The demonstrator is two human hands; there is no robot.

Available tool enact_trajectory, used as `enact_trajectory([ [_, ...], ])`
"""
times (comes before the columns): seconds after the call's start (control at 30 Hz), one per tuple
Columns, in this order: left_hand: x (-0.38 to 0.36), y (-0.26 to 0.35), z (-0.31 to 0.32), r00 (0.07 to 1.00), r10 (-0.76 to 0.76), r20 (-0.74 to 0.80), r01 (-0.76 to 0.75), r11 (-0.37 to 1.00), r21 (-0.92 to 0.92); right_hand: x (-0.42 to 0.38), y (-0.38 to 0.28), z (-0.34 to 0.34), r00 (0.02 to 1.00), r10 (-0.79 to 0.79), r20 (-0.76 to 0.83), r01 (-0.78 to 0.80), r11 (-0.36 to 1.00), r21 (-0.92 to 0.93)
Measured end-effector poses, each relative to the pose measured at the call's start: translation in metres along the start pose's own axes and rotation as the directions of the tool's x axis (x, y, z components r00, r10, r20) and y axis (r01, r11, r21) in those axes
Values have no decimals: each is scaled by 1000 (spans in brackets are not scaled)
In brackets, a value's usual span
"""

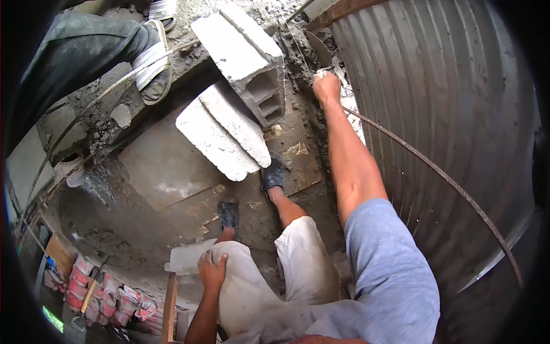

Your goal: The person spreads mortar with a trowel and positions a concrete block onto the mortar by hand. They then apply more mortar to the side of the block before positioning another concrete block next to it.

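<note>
My right hand (326, 90) is stretched far forward, its fingers closed beside the corrugated metal sheet. A thin string (297, 47) runs down toward its fingertips; what they hold is hidden. Close by on the left, a hollow concrete block (243, 43) stands with its cells facing me. Below that lies another pale block (220, 132) with a groove along it, just ahead of my shoe. Resting on my left thigh is my left hand (212, 270), its fingers spread and nothing in them.
Corrugated metal (441, 86) walls the right side, and a bent rebar (441, 172) curves in front of it. At upper left, another person's leg (91, 43) and shoe (153, 71) stand on rough mortar. Red-and-white sacks (109, 295) lie at lower left, by a wooden post (170, 307).
</note>
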State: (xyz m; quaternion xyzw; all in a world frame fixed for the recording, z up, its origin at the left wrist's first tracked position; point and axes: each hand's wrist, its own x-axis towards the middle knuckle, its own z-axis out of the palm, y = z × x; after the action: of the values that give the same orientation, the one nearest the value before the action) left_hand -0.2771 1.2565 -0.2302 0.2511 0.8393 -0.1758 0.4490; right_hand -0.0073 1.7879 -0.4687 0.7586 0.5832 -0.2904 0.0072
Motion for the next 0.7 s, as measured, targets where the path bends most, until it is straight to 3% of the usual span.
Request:
enact_trajectory([
  [0.03,1,4,0,1000,1,-3,-1,1000,-5,-3,-4,-5,998,0,-65,4,998,66],
  [0.23,0,3,8,1000,-12,21,11,1000,27,12,-11,-16,998,-8,56,9,1000,-25],
  [0.37,-3,8,2,999,-39,35,38,999,20,9,-13,-19,995,24,-97,-17,997,71],
  [0.43,-1,10,0,999,-36,31,36,999,11,0,-19,-41,998,60,21,-61,997,37],
  [0.7,-3,20,-7,997,-56,50,55,998,22,10,-34,-44,990,58,125,-39,988,-147],
])
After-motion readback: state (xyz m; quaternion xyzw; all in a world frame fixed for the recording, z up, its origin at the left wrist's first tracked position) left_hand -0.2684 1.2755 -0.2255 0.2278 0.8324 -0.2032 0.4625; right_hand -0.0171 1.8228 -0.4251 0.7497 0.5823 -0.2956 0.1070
